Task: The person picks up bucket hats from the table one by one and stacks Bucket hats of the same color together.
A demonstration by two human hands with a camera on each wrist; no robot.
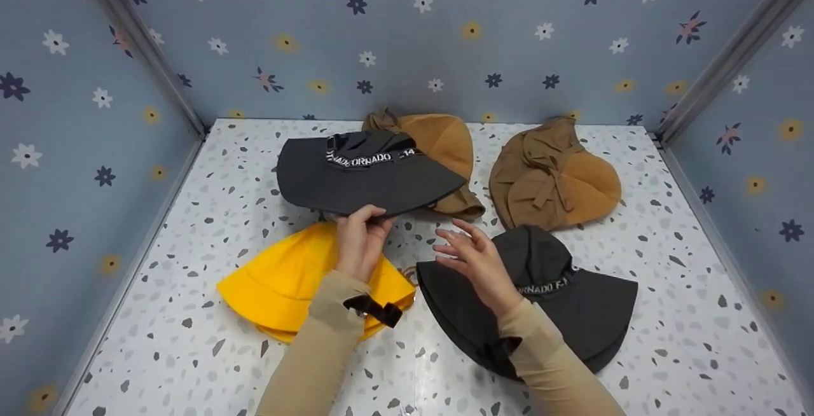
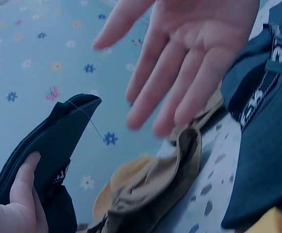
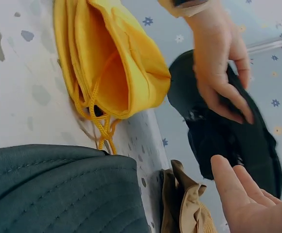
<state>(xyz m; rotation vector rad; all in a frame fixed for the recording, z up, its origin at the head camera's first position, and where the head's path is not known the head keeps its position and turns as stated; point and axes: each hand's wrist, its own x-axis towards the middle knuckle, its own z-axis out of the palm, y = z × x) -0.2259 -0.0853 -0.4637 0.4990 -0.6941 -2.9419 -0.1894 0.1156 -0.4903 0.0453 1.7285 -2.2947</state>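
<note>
My left hand (image 1: 364, 241) pinches the near brim edge of a black bucket hat (image 1: 356, 184) with white lettering on its band, holding it up over the table. In the left wrist view, the thumb and fingers (image 2: 26, 182) lie on either side of that brim. To its right, my right hand (image 1: 474, 263) hangs with fingers spread and palm turned inward, holding nothing. A second black bucket hat (image 1: 598, 308) lies beneath the right hand and wrist. Below my left forearm is a yellow hat (image 1: 280, 282); its yellow cord (image 3: 102, 126) shows in the right wrist view.
Behind the raised hat, a brown and tan cap (image 1: 448, 136) lies partly covered. Another brown and tan cap (image 1: 556, 177) sits at the back right. The speckled white table (image 1: 159, 314) is bounded by flowered blue panels (image 1: 420, 41) at the back and both sides.
</note>
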